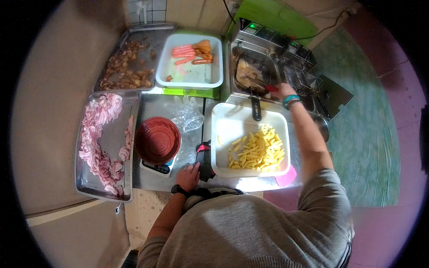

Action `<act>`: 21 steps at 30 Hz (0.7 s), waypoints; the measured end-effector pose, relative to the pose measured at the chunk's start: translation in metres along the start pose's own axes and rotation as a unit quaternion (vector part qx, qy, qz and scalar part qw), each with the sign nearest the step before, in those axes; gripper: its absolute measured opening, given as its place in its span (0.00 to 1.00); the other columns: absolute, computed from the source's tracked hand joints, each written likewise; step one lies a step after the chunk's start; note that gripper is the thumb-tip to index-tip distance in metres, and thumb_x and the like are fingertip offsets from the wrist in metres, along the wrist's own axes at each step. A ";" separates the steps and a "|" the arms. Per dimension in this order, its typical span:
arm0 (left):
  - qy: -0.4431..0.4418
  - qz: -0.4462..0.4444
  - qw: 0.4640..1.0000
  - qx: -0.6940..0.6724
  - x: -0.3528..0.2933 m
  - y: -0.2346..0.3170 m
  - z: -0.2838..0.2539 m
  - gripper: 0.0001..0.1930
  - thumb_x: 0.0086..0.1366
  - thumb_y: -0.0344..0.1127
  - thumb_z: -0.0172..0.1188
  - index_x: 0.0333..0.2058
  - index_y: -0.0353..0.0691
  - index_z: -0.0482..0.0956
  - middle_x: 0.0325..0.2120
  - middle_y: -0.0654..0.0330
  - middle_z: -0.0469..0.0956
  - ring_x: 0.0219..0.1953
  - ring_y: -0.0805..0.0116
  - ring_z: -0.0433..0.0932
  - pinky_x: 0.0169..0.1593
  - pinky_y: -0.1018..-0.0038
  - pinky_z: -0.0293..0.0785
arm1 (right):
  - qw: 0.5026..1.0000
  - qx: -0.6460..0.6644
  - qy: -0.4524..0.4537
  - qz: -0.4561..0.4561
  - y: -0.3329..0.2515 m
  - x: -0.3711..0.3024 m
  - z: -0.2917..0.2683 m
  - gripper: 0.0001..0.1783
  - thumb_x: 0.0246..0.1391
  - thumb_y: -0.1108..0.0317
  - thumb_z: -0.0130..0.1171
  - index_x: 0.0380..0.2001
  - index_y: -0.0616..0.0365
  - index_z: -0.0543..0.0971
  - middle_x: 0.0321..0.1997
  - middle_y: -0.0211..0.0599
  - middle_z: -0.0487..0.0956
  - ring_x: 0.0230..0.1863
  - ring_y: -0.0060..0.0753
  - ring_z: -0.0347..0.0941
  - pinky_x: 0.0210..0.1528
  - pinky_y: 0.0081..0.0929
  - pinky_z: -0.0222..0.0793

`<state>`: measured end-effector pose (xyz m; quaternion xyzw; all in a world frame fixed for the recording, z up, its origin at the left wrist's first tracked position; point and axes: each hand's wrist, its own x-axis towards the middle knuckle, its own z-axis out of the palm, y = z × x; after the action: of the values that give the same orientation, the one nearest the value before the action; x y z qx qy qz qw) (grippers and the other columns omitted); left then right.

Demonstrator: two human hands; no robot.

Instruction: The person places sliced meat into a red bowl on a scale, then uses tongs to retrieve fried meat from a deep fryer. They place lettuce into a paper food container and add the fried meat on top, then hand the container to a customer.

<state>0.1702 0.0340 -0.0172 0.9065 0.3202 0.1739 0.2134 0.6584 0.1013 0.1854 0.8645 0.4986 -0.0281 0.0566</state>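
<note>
My right hand (283, 91) is closed around the red handle of a pair of tongs (258, 81). The dark ends of the tongs reach into a wire fryer basket (240, 81), where browned food (247, 70) lies in oil. The basket's black handle (256, 109) points back toward me over a white tub. Holding nothing, my left hand (187, 177) rests with fingers stretched out on the counter's near edge, close to a black and red cloth-like item (204, 164). Left of that hand, a brown-red bowl (158, 140) sits on a kitchen scale (160, 168).
Pale cut fries (259, 149) fill part of the white tub (216, 147). A metal tray (105, 190) of raw meat is at left. Behind are a tray of browned pieces (127, 71), sausages in a white tub (166, 82), and a second fryer basket (298, 80). A plastic bag (185, 114) lies mid-counter.
</note>
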 end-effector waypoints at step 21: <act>0.019 0.025 0.999 0.018 0.001 -0.003 0.003 0.20 0.53 0.37 0.53 0.47 0.44 0.68 0.27 0.57 0.69 0.29 0.58 0.71 0.29 0.64 0.68 | 0.996 -0.021 0.022 0.081 0.038 0.016 -0.006 0.23 0.37 0.49 0.59 0.31 0.57 0.78 0.32 0.45 0.77 0.35 0.45 0.74 0.38 0.33 0.69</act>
<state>0.1707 0.0354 -0.0214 0.9143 0.3048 0.1903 0.1868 0.6995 0.0970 0.1919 0.9012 0.4283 0.0064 0.0660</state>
